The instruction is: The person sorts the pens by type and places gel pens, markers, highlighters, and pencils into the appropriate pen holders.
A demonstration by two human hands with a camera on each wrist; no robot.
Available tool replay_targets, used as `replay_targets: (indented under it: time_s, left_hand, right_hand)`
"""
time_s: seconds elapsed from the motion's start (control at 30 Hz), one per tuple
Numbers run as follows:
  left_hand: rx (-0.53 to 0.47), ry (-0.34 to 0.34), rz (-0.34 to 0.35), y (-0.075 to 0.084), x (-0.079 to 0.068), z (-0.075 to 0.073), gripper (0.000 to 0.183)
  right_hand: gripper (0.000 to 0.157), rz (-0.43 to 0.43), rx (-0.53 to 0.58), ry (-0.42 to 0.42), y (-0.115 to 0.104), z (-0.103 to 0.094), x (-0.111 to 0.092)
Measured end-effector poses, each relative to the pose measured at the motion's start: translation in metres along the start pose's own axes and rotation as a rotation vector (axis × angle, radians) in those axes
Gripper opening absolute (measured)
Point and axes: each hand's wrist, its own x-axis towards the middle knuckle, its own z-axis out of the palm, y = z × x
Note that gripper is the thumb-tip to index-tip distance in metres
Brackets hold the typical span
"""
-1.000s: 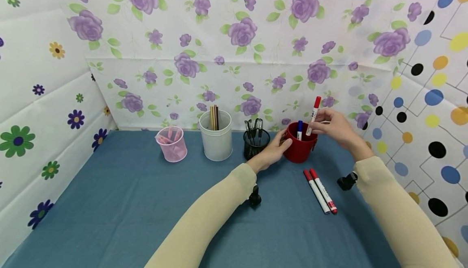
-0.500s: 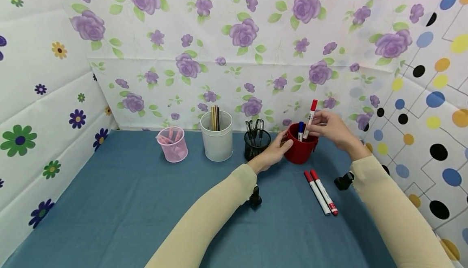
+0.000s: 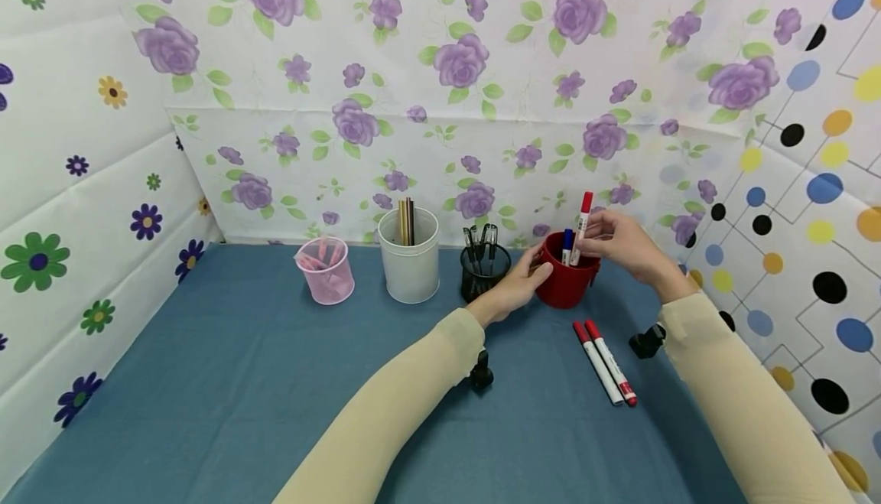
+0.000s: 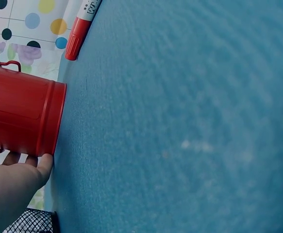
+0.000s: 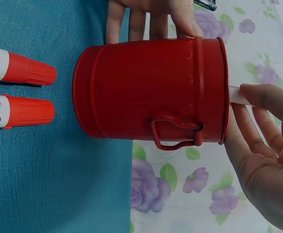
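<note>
A white marker with a red cap (image 3: 582, 217) is pinched in my right hand (image 3: 622, 244), its lower end inside the red bucket (image 3: 560, 286). Beside it in the bucket stands a blue-capped marker (image 3: 567, 246). My left hand (image 3: 512, 286) holds the bucket's left side, thumb in front and fingers toward the back. In the right wrist view the right fingertips pinch the white marker barrel (image 5: 239, 95) at the rim. Two red-capped markers (image 3: 597, 362) (image 3: 611, 362) lie side by side on the blue cloth in front of the bucket.
Left of the bucket stand a black mesh cup (image 3: 475, 286) with pens, a white bucket (image 3: 411, 274) with pencils and a pink mesh cup (image 3: 328, 282) with pink items. A flowered sheet (image 3: 413, 152) hangs behind, and a dotted sheet (image 3: 778, 229) on the right.
The right hand has shifted slightly left, and its marker has moved left and a little lower in the bucket. The left hand stays on the bucket.
</note>
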Motion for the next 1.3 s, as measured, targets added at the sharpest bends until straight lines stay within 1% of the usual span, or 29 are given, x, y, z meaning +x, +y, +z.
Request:
replay_targets:
  time_s: [0.13,0.4,0.6,0.7,0.87,1.0,1.1,1.23,1.3]
  left_hand:
    - [-0.003,-0.002,0.002,-0.001,0.000,0.001,0.065]
    - [-0.004,-0.006,-0.007,-0.001,-0.001,0.001,0.065]
    - [-0.003,-0.012,-0.011,0.001,-0.001,0.000,0.066]
    - [-0.003,-0.013,-0.008,0.001,-0.002,0.000,0.065]
    - [0.001,-0.015,0.001,0.002,-0.003,-0.001,0.065]
    - [0.003,-0.011,0.004,0.003,-0.003,-0.001,0.065]
    - [-0.002,-0.010,0.004,0.003,-0.003,-0.001,0.064]
    - [-0.003,-0.010,0.003,0.002,-0.003,-0.001,0.064]
    - [-0.001,-0.006,0.004,0.001,-0.003,-0.001,0.065]
  right_hand:
    - [0.048,0.010,-0.001,-0.007,0.001,0.000,-0.002]
    - [0.046,-0.014,0.063,-0.022,0.002,-0.002,-0.006]
    - [0.047,-0.036,0.038,-0.015,0.002,-0.010,-0.015]
    - [0.045,-0.049,0.023,0.001,-0.001,-0.015,-0.022]
    - [0.039,-0.074,-0.039,0.017,-0.008,-0.020,-0.039]
    - [0.037,-0.104,-0.138,0.003,-0.015,-0.021,-0.054]
    - [0.038,-0.131,-0.244,0.004,-0.018,-0.018,-0.067]
    - [0.039,-0.139,-0.341,0.003,-0.018,-0.010,-0.082]
    - [0.041,-0.134,-0.371,-0.011,-0.016,-0.005,-0.088]
